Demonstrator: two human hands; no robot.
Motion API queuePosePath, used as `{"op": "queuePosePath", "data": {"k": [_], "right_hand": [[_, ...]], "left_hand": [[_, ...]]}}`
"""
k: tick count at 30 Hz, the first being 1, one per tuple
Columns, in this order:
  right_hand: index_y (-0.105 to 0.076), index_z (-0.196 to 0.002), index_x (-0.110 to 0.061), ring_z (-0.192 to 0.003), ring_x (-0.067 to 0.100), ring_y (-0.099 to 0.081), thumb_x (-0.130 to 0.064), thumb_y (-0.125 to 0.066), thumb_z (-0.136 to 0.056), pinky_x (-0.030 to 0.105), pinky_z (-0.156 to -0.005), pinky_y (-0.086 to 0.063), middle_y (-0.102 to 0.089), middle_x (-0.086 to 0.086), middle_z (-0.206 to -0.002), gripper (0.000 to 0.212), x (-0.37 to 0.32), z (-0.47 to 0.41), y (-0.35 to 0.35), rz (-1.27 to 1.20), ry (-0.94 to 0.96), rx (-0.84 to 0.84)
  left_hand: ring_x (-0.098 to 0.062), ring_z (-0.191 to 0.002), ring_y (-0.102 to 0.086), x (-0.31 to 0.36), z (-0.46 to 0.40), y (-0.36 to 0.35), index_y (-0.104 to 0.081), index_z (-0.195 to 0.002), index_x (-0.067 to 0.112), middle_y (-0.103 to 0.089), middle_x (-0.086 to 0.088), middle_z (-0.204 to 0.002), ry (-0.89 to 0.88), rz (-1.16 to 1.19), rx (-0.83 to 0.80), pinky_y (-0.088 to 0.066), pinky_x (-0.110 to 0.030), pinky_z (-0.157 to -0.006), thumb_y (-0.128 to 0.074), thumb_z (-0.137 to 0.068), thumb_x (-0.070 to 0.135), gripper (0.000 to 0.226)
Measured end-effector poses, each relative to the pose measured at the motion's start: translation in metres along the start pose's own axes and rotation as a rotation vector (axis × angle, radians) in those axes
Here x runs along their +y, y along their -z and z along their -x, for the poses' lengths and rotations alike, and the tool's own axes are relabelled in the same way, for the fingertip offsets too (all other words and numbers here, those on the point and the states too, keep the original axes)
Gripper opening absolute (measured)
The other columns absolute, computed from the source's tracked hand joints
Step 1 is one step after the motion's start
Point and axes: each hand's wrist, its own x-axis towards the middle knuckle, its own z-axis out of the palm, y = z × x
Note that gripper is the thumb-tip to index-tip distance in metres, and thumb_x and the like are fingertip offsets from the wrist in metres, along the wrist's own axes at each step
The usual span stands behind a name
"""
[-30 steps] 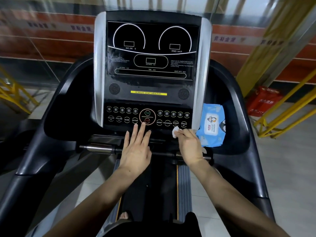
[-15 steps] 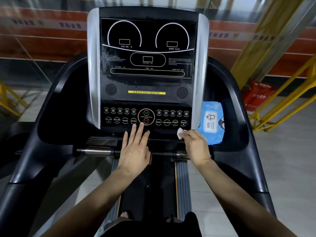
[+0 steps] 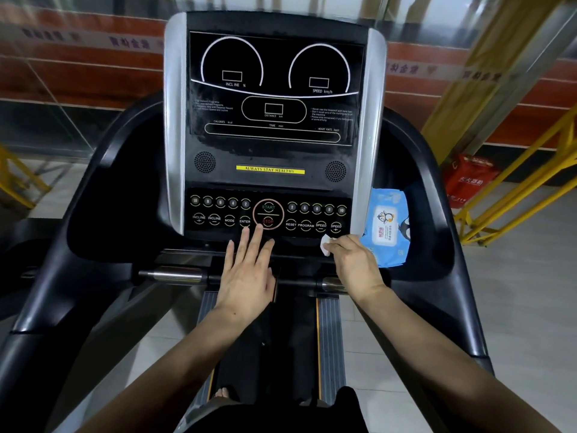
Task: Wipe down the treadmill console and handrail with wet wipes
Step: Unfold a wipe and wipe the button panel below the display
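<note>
The black treadmill console (image 3: 271,126) with silver side strips stands in front of me, its button panel (image 3: 268,215) along the bottom. My right hand (image 3: 352,264) pinches a small crumpled white wet wipe (image 3: 325,245) against the ledge under the panel's right end, below the SPEED buttons. My left hand (image 3: 249,270) lies flat with fingers spread, fingertips by the STOP button. The horizontal handrail bar (image 3: 175,274) with chrome grips runs beneath both hands. A blue wet wipes pack (image 3: 387,226) lies in the right tray.
Black side arms (image 3: 443,195) curve round the console on both sides. Yellow railings (image 3: 524,182) and a red bag (image 3: 468,179) stand at the right. The treadmill belt (image 3: 281,339) and my feet are below.
My right hand slid the wipe slightly rightward along the ledge under the buttons. My left hand stays flat in place. The view shifted a little.
</note>
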Motion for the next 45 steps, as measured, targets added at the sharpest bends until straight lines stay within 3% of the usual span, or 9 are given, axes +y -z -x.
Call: {"op": "queuePosePath", "data": {"k": [6, 9, 16, 21, 27, 33, 38, 45], "right_hand": [[-0.079, -0.099, -0.005, -0.086, 0.032, -0.066, 0.021, -0.079, -0.061, 0.047, -0.065, -0.061, -0.070, 0.009, -0.089, 0.046, -0.006, -0.006, -0.001, 0.051, 0.004, -0.036], [-0.078, -0.097, -0.005, -0.084, 0.031, -0.065, 0.022, -0.077, -0.062, 0.046, -0.059, -0.059, -0.069, 0.008, -0.087, 0.045, -0.012, -0.008, -0.001, 0.043, 0.000, -0.042], [-0.074, -0.088, -0.011, -0.078, 0.024, -0.060, 0.020, -0.074, -0.061, 0.036, -0.052, -0.055, -0.063, 0.000, -0.077, 0.041, -0.050, -0.027, -0.012, 0.026, 0.040, -0.041], [-0.070, -0.083, -0.014, -0.075, 0.022, -0.056, 0.018, -0.075, -0.062, 0.023, -0.053, -0.039, -0.055, -0.003, -0.070, 0.039, -0.078, -0.038, -0.019, 0.025, 0.066, -0.040], [-0.069, -0.085, -0.014, -0.077, 0.020, -0.054, 0.021, -0.069, -0.059, 0.031, -0.051, -0.051, -0.056, -0.003, -0.072, 0.044, -0.114, -0.057, -0.035, 0.024, 0.090, -0.081], [-0.067, -0.083, -0.017, -0.074, 0.018, -0.053, 0.016, -0.075, -0.059, 0.026, -0.050, -0.045, -0.051, -0.004, -0.068, 0.042, -0.161, -0.077, -0.049, 0.019, 0.130, -0.085], [-0.065, -0.083, -0.020, -0.076, 0.017, -0.053, 0.011, -0.078, -0.063, 0.031, -0.054, -0.051, -0.053, -0.006, -0.068, 0.039, -0.198, -0.096, -0.065, 0.000, 0.163, -0.103], [-0.076, -0.082, -0.019, -0.077, 0.023, -0.062, 0.008, -0.082, -0.065, 0.027, -0.056, -0.054, -0.064, -0.004, -0.074, 0.032, -0.248, -0.119, -0.087, -0.041, 0.181, -0.105]], "left_hand": [[-0.027, -0.161, 0.006, -0.004, 0.000, 0.001, -0.033, -0.160, 0.016, -0.002, -0.007, -0.175, 0.010, 0.019, 0.027, -0.009, -0.055, -0.130, -0.051, -0.100, 0.020, 0.063], [-0.027, -0.161, 0.007, -0.007, -0.001, 0.002, -0.033, -0.160, 0.017, -0.002, -0.006, -0.175, 0.017, 0.023, 0.028, -0.007, -0.054, -0.130, -0.050, -0.100, 0.020, 0.062], [-0.026, -0.162, 0.008, -0.027, 0.002, 0.008, -0.032, -0.160, 0.018, -0.001, -0.005, -0.176, 0.037, 0.027, 0.052, -0.007, -0.054, -0.130, -0.052, -0.099, 0.020, 0.064], [-0.027, -0.162, 0.008, -0.048, 0.007, 0.013, -0.032, -0.160, 0.017, 0.001, -0.005, -0.176, 0.062, 0.016, 0.056, -0.004, -0.054, -0.130, -0.052, -0.098, 0.022, 0.065], [-0.029, -0.161, 0.006, -0.081, 0.012, 0.020, -0.033, -0.160, 0.017, -0.002, -0.007, -0.176, 0.095, 0.021, 0.059, -0.004, -0.055, -0.130, -0.053, -0.096, 0.022, 0.066], [-0.028, -0.162, 0.007, -0.115, 0.020, 0.026, -0.032, -0.160, 0.016, -0.004, -0.007, -0.176, 0.139, 0.033, 0.060, -0.004, -0.055, -0.130, -0.052, -0.095, 0.023, 0.068], [-0.027, -0.161, 0.011, -0.140, 0.024, 0.032, -0.026, -0.162, 0.017, 0.002, -0.004, -0.176, 0.188, 0.070, 0.038, 0.000, -0.054, -0.130, -0.048, -0.098, 0.023, 0.068], [-0.030, -0.162, 0.000, -0.179, 0.036, 0.035, -0.032, -0.161, 0.015, -0.012, -0.006, -0.175, 0.206, 0.056, 0.074, -0.007, -0.055, -0.130, -0.049, -0.094, 0.019, 0.069]]}}
